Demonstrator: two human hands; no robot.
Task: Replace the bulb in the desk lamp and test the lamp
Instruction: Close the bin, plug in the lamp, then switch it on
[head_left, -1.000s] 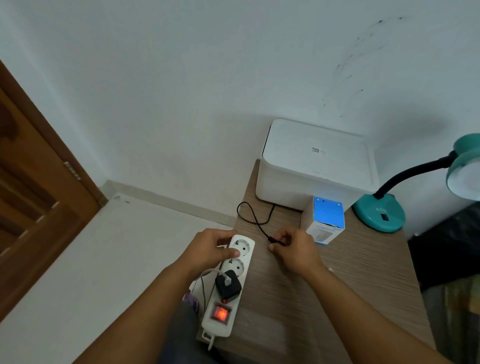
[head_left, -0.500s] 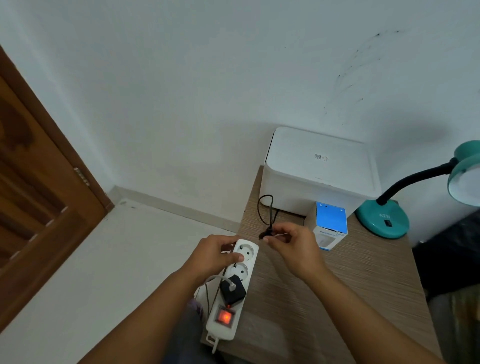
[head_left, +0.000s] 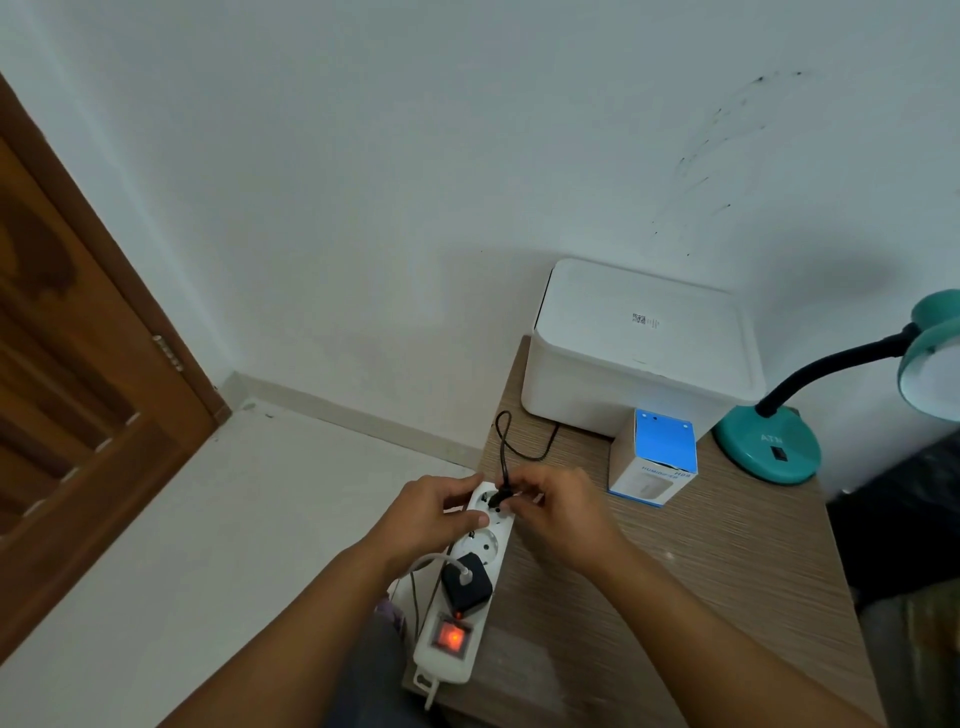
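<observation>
A teal desk lamp (head_left: 768, 448) with a black gooseneck stands at the table's far right; its shade (head_left: 932, 364) is cut off by the frame edge. A thin black cord (head_left: 524, 453) runs from behind the white box to a black plug (head_left: 500, 496), which my right hand (head_left: 558, 512) pinches right over the top socket of the white power strip (head_left: 467, 582). My left hand (head_left: 434, 514) grips the strip's upper end from the left, thumb on its face. The strip's red switch (head_left: 451, 636) glows, and a black adapter (head_left: 466, 583) sits in a lower socket.
A white lidded box (head_left: 641, 348) stands against the wall at the back of the wooden table (head_left: 675, 597). A small blue-and-white carton (head_left: 655, 457) sits in front of it. A brown door (head_left: 72, 395) is at left, with white floor below.
My right hand has carried the black plug leftward off the table to the strip's top socket. The cord's loop has risen and tightened. My left hand keeps holding the strip.
</observation>
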